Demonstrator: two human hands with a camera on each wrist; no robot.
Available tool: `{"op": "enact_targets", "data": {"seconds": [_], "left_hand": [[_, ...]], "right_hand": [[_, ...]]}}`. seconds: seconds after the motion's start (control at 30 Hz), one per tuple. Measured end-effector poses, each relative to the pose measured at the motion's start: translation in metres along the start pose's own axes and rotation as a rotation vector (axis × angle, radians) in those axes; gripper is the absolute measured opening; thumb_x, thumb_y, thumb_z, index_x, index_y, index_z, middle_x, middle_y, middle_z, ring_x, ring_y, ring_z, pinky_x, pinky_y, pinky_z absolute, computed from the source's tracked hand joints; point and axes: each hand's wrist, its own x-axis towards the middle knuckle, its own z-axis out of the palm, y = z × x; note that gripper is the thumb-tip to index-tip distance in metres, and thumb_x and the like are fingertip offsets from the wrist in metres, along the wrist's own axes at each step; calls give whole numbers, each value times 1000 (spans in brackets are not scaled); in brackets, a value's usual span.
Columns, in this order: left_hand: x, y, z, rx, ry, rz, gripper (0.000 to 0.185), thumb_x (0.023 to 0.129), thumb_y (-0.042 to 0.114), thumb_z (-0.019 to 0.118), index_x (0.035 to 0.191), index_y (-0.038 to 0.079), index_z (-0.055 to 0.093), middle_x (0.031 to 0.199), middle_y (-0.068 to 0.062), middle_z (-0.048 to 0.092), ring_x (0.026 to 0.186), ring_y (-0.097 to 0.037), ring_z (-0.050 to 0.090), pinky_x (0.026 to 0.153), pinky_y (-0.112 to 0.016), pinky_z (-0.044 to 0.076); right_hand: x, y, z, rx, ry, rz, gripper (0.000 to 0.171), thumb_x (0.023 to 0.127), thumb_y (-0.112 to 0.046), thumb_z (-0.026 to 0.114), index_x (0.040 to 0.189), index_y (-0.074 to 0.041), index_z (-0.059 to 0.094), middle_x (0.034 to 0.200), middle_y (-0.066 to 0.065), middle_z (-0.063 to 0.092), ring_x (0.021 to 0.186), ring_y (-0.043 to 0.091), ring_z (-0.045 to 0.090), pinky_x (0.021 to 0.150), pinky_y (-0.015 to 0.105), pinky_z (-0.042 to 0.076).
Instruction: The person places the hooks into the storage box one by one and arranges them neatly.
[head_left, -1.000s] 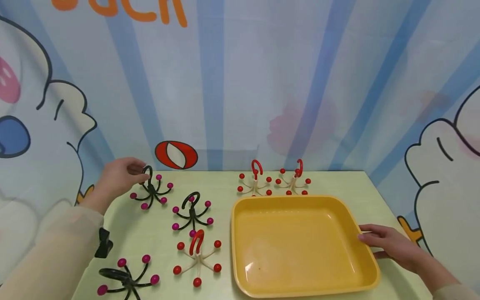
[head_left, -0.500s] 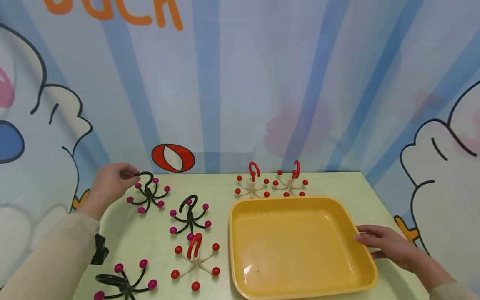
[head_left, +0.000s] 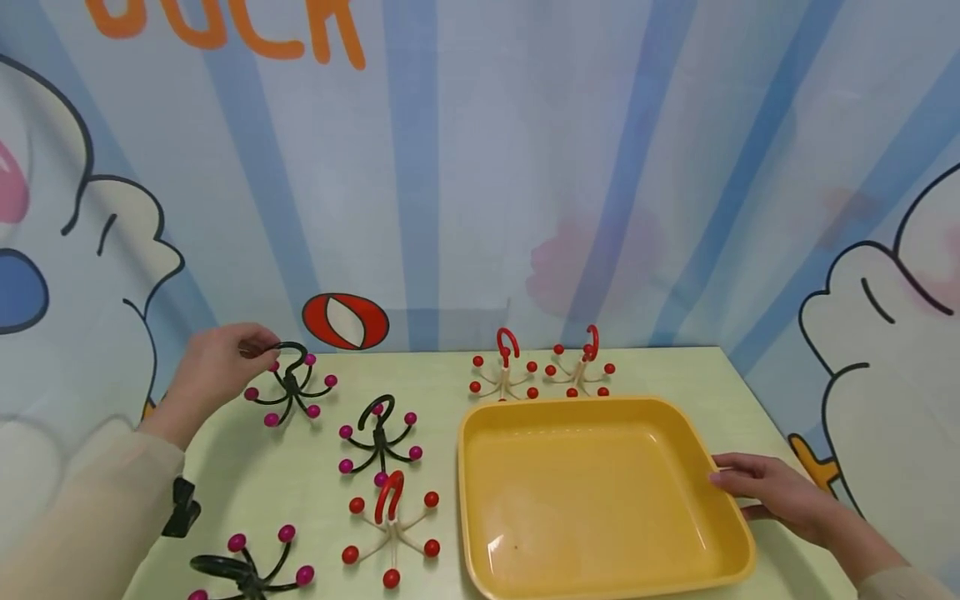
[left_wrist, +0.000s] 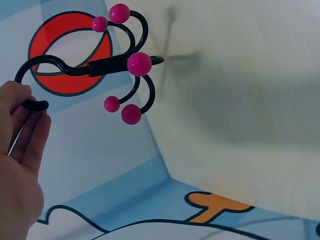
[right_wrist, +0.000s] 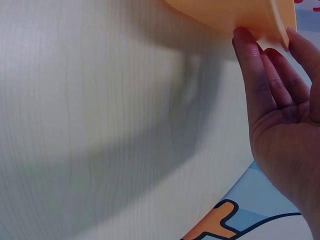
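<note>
Black hook (left_wrist: 107, 65) pinched in left fingers (left_wrist: 40, 137): best carried upright, right fingers (right_wrist: 248, 60) gripping the yellow tray (head_left: 585, 492) steady.

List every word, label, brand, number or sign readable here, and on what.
"DUCK", probably: orange lettering on the blue-striped cloth backdrop, its letters cut off at the top.
No text shows on the yellow rectangular plastic tray, black hooks with magenta balls or red hooks with red balls.
</note>
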Motion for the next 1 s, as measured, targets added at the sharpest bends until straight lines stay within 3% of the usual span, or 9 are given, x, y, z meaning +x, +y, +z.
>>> {"op": "enact_targets", "data": {"seconds": [0.2,0.37,0.63,0.8,1.0], "left_hand": [[-1,17,-16,45,27,89,18,99,13,75,112,1,78,102,-17,78,95,-38,72,80,-55,59],[-2,38,-28,93,54,170,20,99,12,75,115,2,79,109,-18,78,101,-39,71,85,-60,59],[-5,76,-44,145,68,273,20,98,13,76,116,7,81,111,-14,78,101,-33,71,83,-56,59],[-5,103,-48,151,69,310,21,99,17,76,118,8,81,111,-13,79,100,-31,71,81,-52,59],[-3,131,-42,114,114,421,17,96,12,79,112,9,82,107,-9,80,93,-26,72,76,-47,60]], "right_hand": [[0,-1,1,7,-9,-14,63,114,-30,56,155,14,40,143,20,65,124,27,69,95,48,62],[0,-3,1,4,-10,-13,63,113,-31,57,155,14,41,143,20,65,125,28,68,96,49,62],[2,-2,-1,4,-5,12,63,113,-31,57,154,13,43,142,18,66,124,28,68,96,49,61],[3,-2,-2,4,-6,24,61,113,-31,57,153,13,44,141,17,67,123,26,69,96,49,61],[3,-1,-3,20,-31,17,59,114,-31,55,153,13,45,140,15,68,121,23,69,97,49,61]]}}
